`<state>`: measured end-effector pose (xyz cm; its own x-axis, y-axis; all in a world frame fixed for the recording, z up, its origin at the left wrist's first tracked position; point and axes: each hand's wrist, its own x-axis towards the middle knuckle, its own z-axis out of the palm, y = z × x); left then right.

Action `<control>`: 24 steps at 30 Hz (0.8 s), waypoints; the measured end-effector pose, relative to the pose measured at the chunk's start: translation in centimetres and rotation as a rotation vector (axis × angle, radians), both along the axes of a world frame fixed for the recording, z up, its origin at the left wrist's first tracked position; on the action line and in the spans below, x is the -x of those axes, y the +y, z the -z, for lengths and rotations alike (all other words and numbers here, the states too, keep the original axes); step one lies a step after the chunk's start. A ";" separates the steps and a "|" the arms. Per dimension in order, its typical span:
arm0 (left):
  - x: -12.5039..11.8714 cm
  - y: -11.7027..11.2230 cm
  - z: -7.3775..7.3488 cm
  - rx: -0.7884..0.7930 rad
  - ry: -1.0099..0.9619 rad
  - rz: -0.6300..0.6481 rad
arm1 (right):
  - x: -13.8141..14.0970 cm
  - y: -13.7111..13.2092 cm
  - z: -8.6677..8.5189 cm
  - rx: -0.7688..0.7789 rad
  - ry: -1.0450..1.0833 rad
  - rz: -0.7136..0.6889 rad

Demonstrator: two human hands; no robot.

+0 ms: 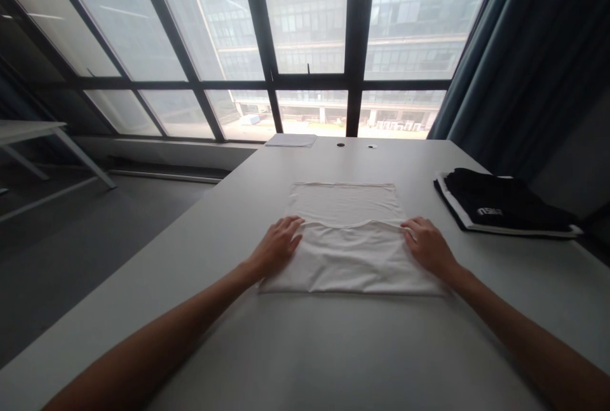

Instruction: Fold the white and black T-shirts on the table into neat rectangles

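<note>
A white garment (350, 233) lies on the grey table (305, 347), its near part folded over onto the far part. My left hand (279, 247) rests on the left end of that folded edge, fingers curled around the cloth. My right hand (427, 244) sits on the right end of the same edge, fingers likewise pinched on the fabric. Both forearms reach in from the bottom of the view.
A stack of folded black and white clothes (500, 208) lies at the table's right edge. A white sheet (290, 140) lies at the far edge by two cable holes (355, 145). Large windows stand behind, a curtain (534, 55) at right, another table (28, 131) at left.
</note>
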<state>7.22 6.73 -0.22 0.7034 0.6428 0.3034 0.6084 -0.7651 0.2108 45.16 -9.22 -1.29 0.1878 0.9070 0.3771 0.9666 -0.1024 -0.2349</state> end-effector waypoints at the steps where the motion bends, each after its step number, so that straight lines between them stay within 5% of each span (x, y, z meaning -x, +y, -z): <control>1: -0.2 -0.9 0.4 0.021 0.031 0.055 | 0.9 -0.3 0.1 -0.002 -0.009 -0.056; 5: 0.0 -2.4 1.9 0.086 0.218 0.156 | 2.8 -1.9 1.8 0.060 -0.013 -0.238; 10: 0.7 -1.8 2.2 0.093 0.252 0.178 | 0.8 -3.1 3.2 0.140 0.016 -0.269; 16: 2.1 -3.3 -0.6 0.143 0.116 0.364 | -3.0 -5.2 0.4 -0.077 0.187 -0.121; 19: 4.7 -4.1 -1.4 0.144 0.148 0.509 | -3.6 -8.2 -1.0 0.024 0.145 -0.269; 24: 8.0 -3.8 -1.5 0.001 0.115 0.539 | -2.7 -11.5 -1.4 0.159 -0.099 -0.527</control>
<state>-0.77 2.96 1.27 0.9617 0.1825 0.2045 0.1495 -0.9746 0.1667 47.83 -20.72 0.13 -0.3359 0.9158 0.2203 0.9133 0.3739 -0.1616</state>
